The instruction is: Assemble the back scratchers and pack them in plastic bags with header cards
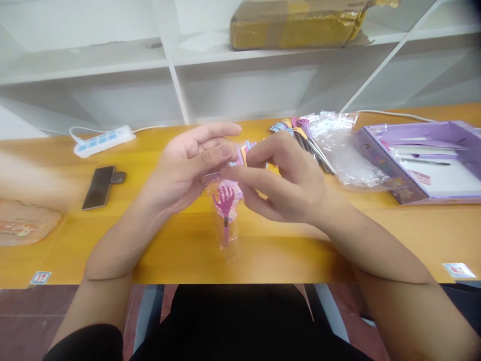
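Note:
A small clear plastic bag (232, 240) hangs below my fingers, over the front part of the table. Inside it is a pink hand-shaped back scratcher (224, 200), claw end up, along with a pale pink printed card (237, 193). My left hand (191, 163) pinches the bag's top between thumb and fingers. From the other side, my right hand (285, 178) has its fingertips closed at the same top edge. Just behind my fingertips, striped coloured pieces (244, 150) show in part; their kind is hidden.
More back scratchers (300, 133) lie in a pile at the back, beside a heap of clear bags (349, 150). A purple box (398, 188) stands on the right. To the left are a phone (98, 188), a power strip (105, 141) and an orange package (28, 223). White shelves hold a taped carton (296, 25).

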`<state>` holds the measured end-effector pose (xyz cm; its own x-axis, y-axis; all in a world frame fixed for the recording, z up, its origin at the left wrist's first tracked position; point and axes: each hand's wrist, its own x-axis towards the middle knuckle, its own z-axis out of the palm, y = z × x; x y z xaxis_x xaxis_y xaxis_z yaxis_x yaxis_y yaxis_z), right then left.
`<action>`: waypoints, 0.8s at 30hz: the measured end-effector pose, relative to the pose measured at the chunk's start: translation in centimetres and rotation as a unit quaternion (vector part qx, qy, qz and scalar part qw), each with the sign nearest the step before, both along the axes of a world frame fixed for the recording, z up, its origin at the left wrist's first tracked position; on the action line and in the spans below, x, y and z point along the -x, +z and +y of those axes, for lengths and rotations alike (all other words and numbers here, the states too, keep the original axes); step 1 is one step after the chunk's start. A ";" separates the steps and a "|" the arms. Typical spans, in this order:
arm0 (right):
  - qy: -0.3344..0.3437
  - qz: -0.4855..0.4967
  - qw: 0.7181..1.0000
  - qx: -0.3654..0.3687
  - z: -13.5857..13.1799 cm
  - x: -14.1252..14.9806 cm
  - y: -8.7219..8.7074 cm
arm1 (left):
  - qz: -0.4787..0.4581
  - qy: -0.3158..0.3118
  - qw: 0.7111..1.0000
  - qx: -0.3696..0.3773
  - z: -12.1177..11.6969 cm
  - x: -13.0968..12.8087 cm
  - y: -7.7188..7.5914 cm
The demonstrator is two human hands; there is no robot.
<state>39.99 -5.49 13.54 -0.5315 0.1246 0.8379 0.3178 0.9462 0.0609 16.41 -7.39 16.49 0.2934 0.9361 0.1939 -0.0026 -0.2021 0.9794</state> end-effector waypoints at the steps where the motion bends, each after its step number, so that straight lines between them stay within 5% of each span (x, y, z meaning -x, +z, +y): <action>1: 0.002 0.002 1.000 -0.008 0.0 0.1 0.0 | 0.012 0.004 1.000 -0.006 0.0 0.0 0.0; 17: -0.013 -0.018 1.000 -0.016 -0.1 0.3 -0.2 | -0.134 -0.010 0.989 0.053 -0.3 -0.7 0.0; 21: 0.002 0.048 0.993 0.105 -0.3 0.2 0.9 | -0.145 -0.019 0.988 0.050 -0.6 -0.8 0.2; 24: 0.044 0.044 0.973 0.222 0.0 0.2 0.9 | -0.065 -0.004 0.998 0.016 -0.7 -0.5 0.2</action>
<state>39.76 -5.47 14.43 -0.4855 0.4426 0.7540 0.2207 0.8965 -0.3842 16.89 -8.08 16.69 0.2754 0.9402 0.2007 -0.1312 -0.1701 0.9767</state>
